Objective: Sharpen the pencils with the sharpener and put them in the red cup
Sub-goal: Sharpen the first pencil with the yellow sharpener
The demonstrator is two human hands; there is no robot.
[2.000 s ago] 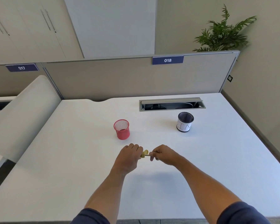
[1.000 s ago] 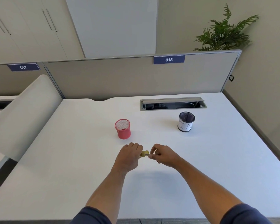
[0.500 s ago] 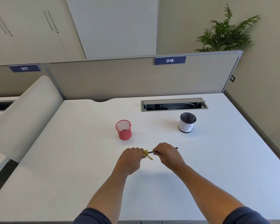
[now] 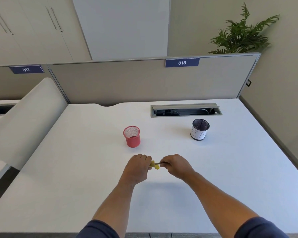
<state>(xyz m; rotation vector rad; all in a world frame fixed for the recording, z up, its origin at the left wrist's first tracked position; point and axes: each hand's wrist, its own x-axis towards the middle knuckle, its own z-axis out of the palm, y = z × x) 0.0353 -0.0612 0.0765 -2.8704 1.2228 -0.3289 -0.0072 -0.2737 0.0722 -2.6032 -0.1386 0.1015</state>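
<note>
Left hand (image 4: 138, 166): grips yellow sharpener (image 4: 154, 165) | Right hand (image 4: 176, 166): pinches pencil (image 4: 159, 163) entering sharpener | Location: above desk (image 4: 76, 169), just nearer than red cup (image 4: 132, 136)

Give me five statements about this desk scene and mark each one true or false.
1. The left hand grips the yellow sharpener. True.
2. The right hand rests flat and open on the desk. False: it grips the pencil at the sharpener.
3. The red cup stands upright beyond the hands. True.
4. The black cup lies tipped on its side. False: it stands upright.
5. Several pencils stick out of the red cup. False: none shows above its rim.
</note>
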